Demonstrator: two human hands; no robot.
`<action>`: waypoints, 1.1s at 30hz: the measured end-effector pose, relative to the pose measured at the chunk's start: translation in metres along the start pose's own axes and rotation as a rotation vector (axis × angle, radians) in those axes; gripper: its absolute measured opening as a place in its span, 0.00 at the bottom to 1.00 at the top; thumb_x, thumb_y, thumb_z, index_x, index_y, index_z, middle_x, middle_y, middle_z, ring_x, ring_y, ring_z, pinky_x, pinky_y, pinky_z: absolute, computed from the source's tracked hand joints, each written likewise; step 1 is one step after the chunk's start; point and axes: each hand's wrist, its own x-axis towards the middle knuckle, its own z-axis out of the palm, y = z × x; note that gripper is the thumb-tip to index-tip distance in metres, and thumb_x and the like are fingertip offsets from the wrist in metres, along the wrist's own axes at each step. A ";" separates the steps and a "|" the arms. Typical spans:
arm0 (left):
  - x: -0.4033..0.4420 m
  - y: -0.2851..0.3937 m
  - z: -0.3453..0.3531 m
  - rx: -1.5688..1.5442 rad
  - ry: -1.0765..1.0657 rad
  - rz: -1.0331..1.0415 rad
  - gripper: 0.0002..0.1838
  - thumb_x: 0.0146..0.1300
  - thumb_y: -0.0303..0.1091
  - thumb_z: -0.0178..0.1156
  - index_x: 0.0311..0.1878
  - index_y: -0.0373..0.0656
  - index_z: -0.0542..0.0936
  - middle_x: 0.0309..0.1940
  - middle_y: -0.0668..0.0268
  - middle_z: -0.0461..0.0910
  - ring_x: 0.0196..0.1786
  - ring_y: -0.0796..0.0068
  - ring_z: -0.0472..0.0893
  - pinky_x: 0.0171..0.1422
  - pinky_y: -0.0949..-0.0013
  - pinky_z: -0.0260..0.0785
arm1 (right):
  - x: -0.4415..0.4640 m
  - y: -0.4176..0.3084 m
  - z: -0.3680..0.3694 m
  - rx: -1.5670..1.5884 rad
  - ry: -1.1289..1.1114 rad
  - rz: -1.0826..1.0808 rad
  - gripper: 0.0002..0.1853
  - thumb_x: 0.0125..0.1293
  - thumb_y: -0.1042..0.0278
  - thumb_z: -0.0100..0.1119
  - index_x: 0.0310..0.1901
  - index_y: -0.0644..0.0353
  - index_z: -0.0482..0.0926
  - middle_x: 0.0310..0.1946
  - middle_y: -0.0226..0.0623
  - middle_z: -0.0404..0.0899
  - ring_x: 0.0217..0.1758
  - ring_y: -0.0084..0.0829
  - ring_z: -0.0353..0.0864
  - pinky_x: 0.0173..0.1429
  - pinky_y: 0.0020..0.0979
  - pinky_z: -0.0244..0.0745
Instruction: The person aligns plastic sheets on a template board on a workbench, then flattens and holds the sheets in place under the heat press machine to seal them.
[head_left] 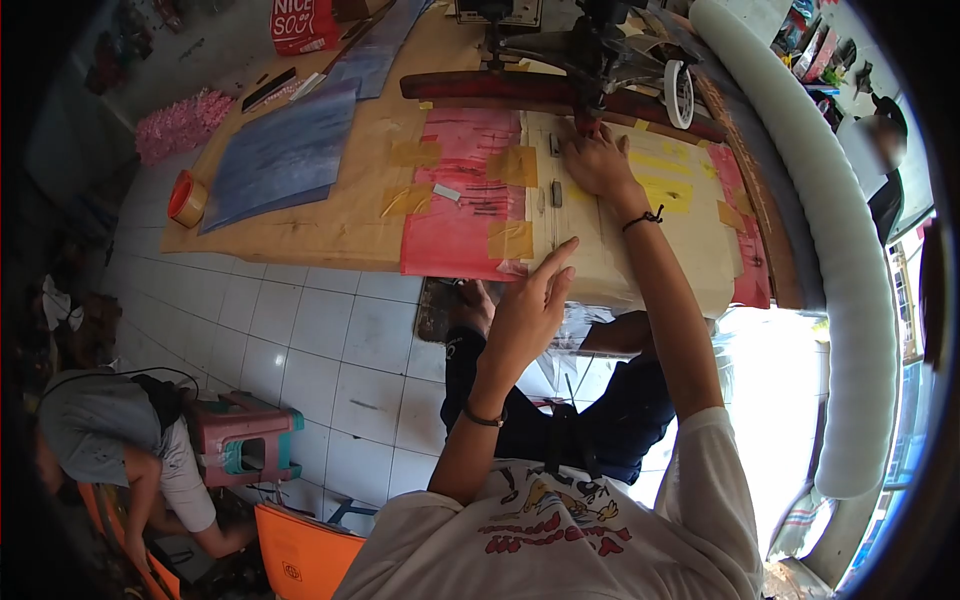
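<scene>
My right hand (597,160) reaches to the foot of the dark machine (590,50), its fingers closed near the red-tipped part; what they hold, if anything, is hidden. Below it, my left hand (532,308) hovers by the front edge of the table, fingers apart and nothing in them. Between the hands lies a pale board (590,240) with brown tape. A small dark metal piece (557,194) rests on it, and another (555,145) sits further back beside my right fingers. A red sheet (450,240) adjoins the board on the left, with a small grey piece (446,192) on it.
Blue sheets (285,150) and a tape roll (187,199) lie on the table's left side. A long white foam roll (840,230) runs along the right. One person (110,430) bends at lower left near a stool (245,435); another (885,160) is at far right.
</scene>
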 end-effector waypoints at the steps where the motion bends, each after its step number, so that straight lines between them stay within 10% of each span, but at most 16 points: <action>1: -0.001 0.001 0.000 -0.005 -0.014 -0.014 0.22 0.83 0.41 0.50 0.73 0.46 0.74 0.61 0.43 0.81 0.58 0.45 0.85 0.59 0.58 0.77 | -0.001 0.000 0.000 0.021 0.011 -0.009 0.30 0.77 0.48 0.37 0.75 0.45 0.72 0.80 0.46 0.61 0.85 0.48 0.55 0.81 0.75 0.36; 10: 0.000 0.005 0.001 0.025 -0.005 -0.052 0.22 0.83 0.42 0.50 0.73 0.46 0.73 0.61 0.43 0.81 0.58 0.46 0.85 0.60 0.59 0.77 | 0.009 0.004 0.007 -0.022 0.061 -0.065 0.29 0.78 0.49 0.37 0.71 0.52 0.75 0.76 0.51 0.67 0.82 0.52 0.60 0.87 0.59 0.42; 33: 0.002 0.006 -0.003 0.010 -0.052 -0.098 0.21 0.82 0.40 0.51 0.73 0.47 0.73 0.57 0.42 0.83 0.44 0.52 0.87 0.57 0.60 0.77 | 0.017 0.007 0.013 -0.052 0.005 -0.053 0.32 0.77 0.49 0.36 0.78 0.51 0.66 0.77 0.53 0.64 0.83 0.57 0.56 0.86 0.58 0.44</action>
